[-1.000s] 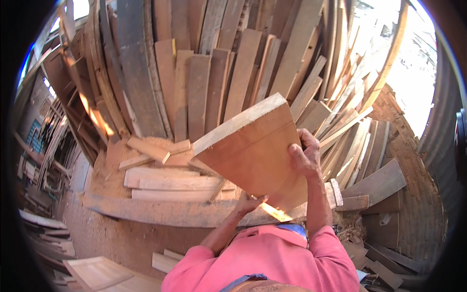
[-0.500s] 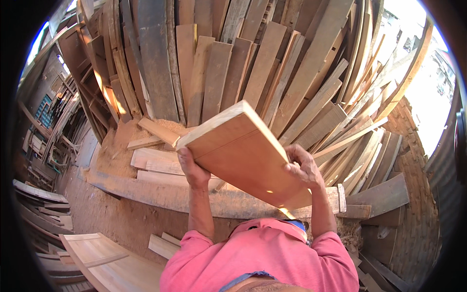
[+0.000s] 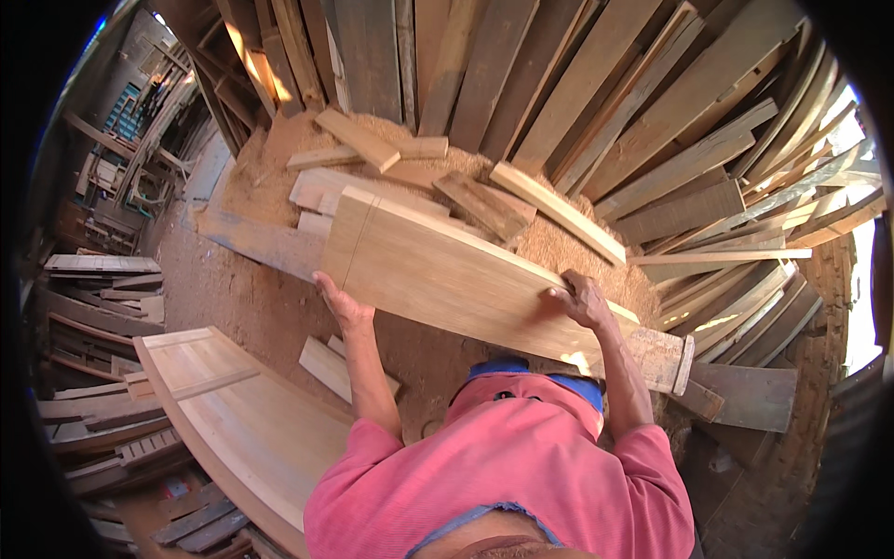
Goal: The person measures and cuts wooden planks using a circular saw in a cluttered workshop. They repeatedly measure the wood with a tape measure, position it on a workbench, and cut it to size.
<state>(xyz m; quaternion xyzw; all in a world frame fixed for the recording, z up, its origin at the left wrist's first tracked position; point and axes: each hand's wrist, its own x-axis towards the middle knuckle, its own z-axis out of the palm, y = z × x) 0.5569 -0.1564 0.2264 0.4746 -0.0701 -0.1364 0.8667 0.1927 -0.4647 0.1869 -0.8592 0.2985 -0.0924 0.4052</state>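
A wide, pale wooden board [image 3: 447, 275] with a pencil-like line across its left end lies tilted in front of my body, its broad face toward me. My left hand [image 3: 346, 303] grips its near edge close to the left end, with some fingers hidden by the wood. Toward the right end, my right hand [image 3: 582, 300] is closed over the far edge, its fingers bent against the face. Underneath is a long, worn timber beam [image 3: 251, 244], mostly covered by the board.
Sawdust [image 3: 559, 238] and loose offcuts, including a narrow strip [image 3: 559, 214], lie beyond the board. Many planks [image 3: 494, 74] lean upright at the back. A large panelled board [image 3: 251, 401] stands at the near left, with stacked wood [image 3: 102, 307] farther left.
The board has come down and turned from steeply raised to lying lower and flatter, its left end farther left. Both hands have stayed on it, the left shifting to the near edge.
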